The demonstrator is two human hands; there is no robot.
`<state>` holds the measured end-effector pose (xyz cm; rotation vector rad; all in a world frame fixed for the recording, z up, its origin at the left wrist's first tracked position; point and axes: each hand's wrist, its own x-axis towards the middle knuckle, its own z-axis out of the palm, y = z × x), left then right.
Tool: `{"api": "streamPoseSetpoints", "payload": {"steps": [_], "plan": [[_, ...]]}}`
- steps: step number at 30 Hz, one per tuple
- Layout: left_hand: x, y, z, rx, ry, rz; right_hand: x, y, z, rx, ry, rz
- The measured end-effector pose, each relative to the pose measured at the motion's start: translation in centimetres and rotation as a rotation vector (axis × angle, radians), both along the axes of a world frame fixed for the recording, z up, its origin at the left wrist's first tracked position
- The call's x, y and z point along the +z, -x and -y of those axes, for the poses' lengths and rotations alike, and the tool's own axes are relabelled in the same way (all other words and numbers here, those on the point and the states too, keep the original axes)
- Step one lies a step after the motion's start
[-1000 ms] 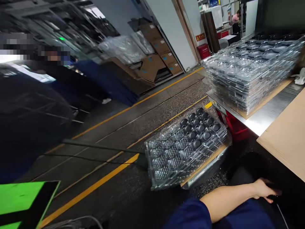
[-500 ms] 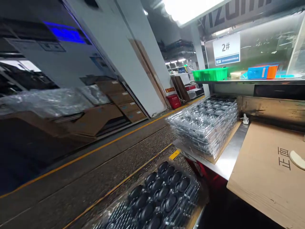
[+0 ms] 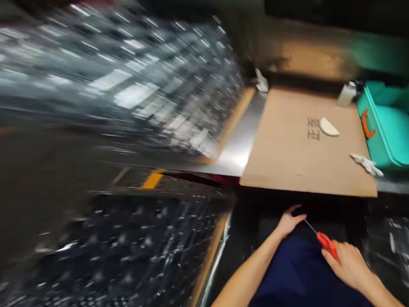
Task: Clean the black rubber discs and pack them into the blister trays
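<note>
My right hand [image 3: 348, 262] is closed round the red handle of a tool with a thin metal shaft [image 3: 326, 244]. Blur hides whether it is a screwdriver, scissors or something else. The shaft points up and left, and its tip is by the thumb of my left hand [image 3: 289, 222]. That hand has thumb and forefinger apart; its other fingers are mostly hidden. Both hands are over my lap, below the front edge of a cardboard sheet [image 3: 287, 157]. On the sheet are a cream half-round piece [image 3: 329, 127] and a white, slim-limbed object [image 3: 367, 164].
Stacked clear plastic trays [image 3: 153, 85] are on the metal bench [image 3: 238, 147] at left. Trays with dark round parts [image 3: 128, 251] stand lower left. A teal bin [image 3: 373, 132] with an orange handle and a whitish bottle [image 3: 347, 94] are at right. A crumpled white scrap [image 3: 261, 81] lies behind.
The view has swung down and right, away from the aisle and shelf. My two hands and the red-handled tool are now in sight, as are the teal bin and bottle.
</note>
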<state>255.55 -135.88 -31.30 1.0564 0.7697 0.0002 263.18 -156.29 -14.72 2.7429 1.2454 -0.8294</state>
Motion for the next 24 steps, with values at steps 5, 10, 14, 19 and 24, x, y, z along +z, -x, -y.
{"api": "streamPoseSetpoints", "payload": {"steps": [5, 10, 14, 19, 24], "plan": [[-1.3, 0.3, 0.9, -0.137, -0.204, 0.112, 1.9, -0.7, 0.1, -0.042, 0.191, -0.094], [-0.5, 0.3, 0.1, 0.004, -0.041, -0.024, 0.8, 0.6, 0.5, -0.049, 0.173, -0.103], [-0.2, 0.1, -0.7, 0.095, 0.295, -0.117, -0.6, 1.4, 1.4, -0.044, 0.171, -0.143], [-0.2, 0.6, -1.3, 0.073, 0.359, -0.203, 2.0, 0.0, 4.1, -0.086, -0.025, -0.304], [1.5, 1.4, -1.4, -0.022, 0.286, -0.18, 3.1, -3.1, 7.6, -0.733, -0.675, -0.099]]}}
